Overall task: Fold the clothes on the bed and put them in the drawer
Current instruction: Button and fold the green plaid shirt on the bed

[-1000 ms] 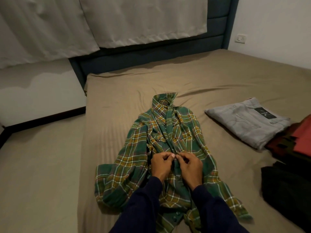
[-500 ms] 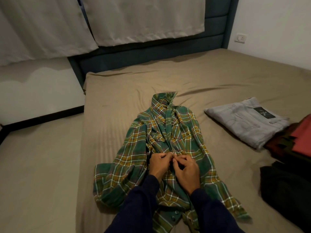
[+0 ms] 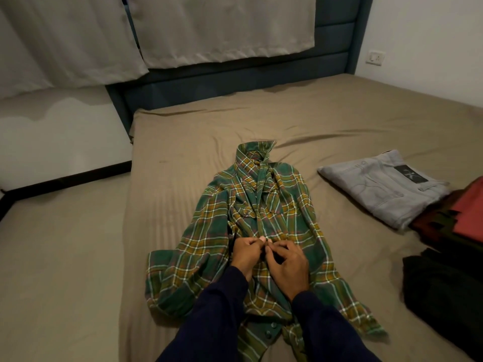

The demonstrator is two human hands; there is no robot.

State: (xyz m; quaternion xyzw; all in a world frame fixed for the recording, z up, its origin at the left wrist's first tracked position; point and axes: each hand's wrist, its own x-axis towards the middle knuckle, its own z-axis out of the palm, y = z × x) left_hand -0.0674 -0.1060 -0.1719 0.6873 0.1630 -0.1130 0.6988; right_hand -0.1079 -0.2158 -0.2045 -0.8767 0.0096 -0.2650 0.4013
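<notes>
Green-and-yellow plaid flannel shirt [image 3: 264, 220] lay collar-up on tan-sheeted bed [image 3: 183, 158]. Left hand [image 3: 247, 254] and right hand [image 3: 287, 265] both pinched shirt's front placket, fingertips touching.

The plaid shirt [image 3: 261, 231]'s placket is covered by the left hand [image 3: 245, 254] and right hand [image 3: 287, 267], so what is pinched cannot be made out. Its hem is cut off at 6 o'clock. The dark clothes [image 3: 444, 288] and red garment [image 3: 470, 207] are cropped at 3 o'clock.
</notes>
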